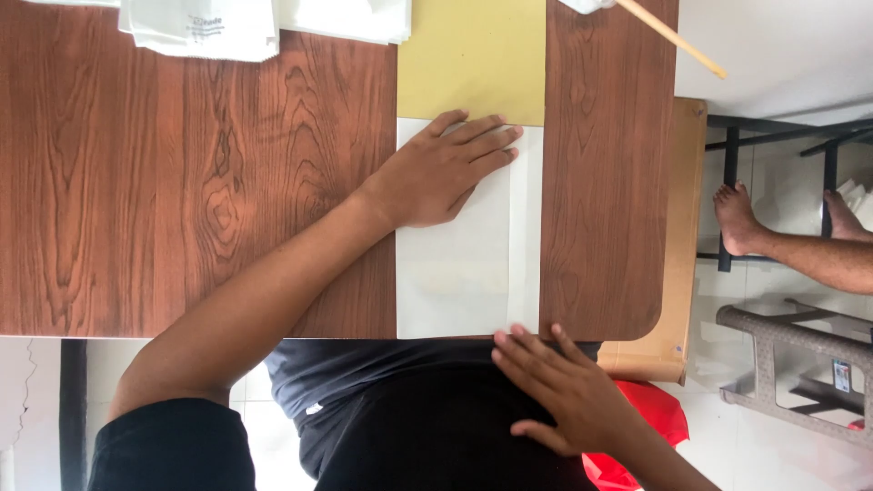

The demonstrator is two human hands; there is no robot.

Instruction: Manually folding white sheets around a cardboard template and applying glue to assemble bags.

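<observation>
Left hand (443, 170) lies flat, fingers together and extended, pressing on the upper part of a white paper sheet (455, 273); the sheet rests on a wood-grain table (182, 182), its far edge overlapping a yellow sheet (471, 59), its near edge at the table's front edge; right hand (559, 386), fingers spread, touches the sheet's near right corner with its fingertips, gripping nothing; folded white bags (205, 27) lie at the far edge; another person's bare feet (737, 218) rest on the floor, right.
</observation>
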